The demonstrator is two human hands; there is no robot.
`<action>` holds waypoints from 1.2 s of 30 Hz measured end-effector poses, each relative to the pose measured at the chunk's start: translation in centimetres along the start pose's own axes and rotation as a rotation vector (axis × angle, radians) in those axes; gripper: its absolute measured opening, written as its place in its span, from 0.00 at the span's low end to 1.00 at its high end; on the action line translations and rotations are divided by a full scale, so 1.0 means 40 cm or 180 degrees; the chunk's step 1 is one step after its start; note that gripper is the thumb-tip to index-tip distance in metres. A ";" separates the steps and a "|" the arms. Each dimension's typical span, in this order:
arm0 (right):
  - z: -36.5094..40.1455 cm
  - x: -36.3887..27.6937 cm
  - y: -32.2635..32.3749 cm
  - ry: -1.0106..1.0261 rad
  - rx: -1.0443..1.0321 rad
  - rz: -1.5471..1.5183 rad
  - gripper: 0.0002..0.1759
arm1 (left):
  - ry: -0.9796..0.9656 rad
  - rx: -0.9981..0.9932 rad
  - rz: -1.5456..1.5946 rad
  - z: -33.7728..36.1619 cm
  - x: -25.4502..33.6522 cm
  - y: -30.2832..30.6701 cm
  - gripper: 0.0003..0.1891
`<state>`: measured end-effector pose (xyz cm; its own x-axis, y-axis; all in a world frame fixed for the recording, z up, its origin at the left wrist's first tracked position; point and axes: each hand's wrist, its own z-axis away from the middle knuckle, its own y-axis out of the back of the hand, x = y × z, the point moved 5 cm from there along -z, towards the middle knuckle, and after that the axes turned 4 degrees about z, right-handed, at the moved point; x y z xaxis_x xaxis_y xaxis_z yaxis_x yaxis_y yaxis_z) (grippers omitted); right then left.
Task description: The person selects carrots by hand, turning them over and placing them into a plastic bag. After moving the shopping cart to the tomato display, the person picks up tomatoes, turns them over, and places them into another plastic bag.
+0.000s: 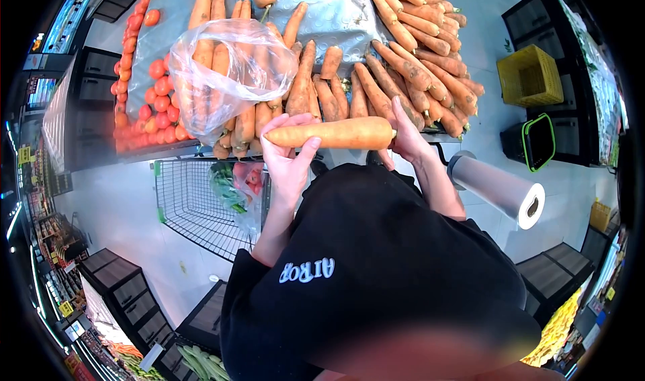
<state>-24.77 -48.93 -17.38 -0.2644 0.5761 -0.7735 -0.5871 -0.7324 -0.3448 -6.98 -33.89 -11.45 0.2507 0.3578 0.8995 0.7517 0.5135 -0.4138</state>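
1. Carrot [336,134] was up in the air, lying sideways between the two hands, near the heap of carrots [430,72].
2. The left hand [279,162] held its thin end, thumb in front and fingers behind. That looked like a good way to hold it: snug, but with no need to squeeze hard.
3. The right hand [416,146] curved around the fat end. Some of its fingers were hidden, so I could not tell if it gripped or just touched.
4. The fat end seemed heavier, so a hand by it was smart. Keeping both ends level helped stop a slip.
5. Most of the long side was bare, so it was easy to look at.
6. A thin, clear bag [245,89] lay close by on other carrots. Elbows and wrists were best kept loose, away from it.
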 end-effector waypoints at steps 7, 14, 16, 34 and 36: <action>0.034 0.009 -0.028 0.0088 -0.1555 -0.0503 0.65 | 0.0149 0.0588 0.0178 0.013 -0.032 0.028 0.29; 0.021 0.024 -0.028 0.0092 -0.1530 -0.0084 0.64 | 0.0285 0.0734 0.0151 0.026 -0.027 0.029 0.29; 0.013 0.023 -0.027 0.0042 -0.1296 -0.0138 0.63 | 0.0126 0.0605 -0.0036 0.029 -0.014 0.019 0.32; 0.042 -0.008 0.057 0.1171 -0.0868 0.1279 0.34 | 0.0268 -0.0948 -0.3949 -0.003 -0.081 0.036 0.30; 0.047 -0.001 0.069 0.0801 -0.0417 0.1260 0.33 | 0.0222 -0.1251 -0.3930 0.000 -0.124 0.069 0.31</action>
<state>-27.81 -50.28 -17.31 -0.2453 0.1503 -0.9577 -0.3732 -0.9264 -0.0498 -6.13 -34.25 -17.07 -0.7100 -0.2323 0.6648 0.6318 0.2067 0.7470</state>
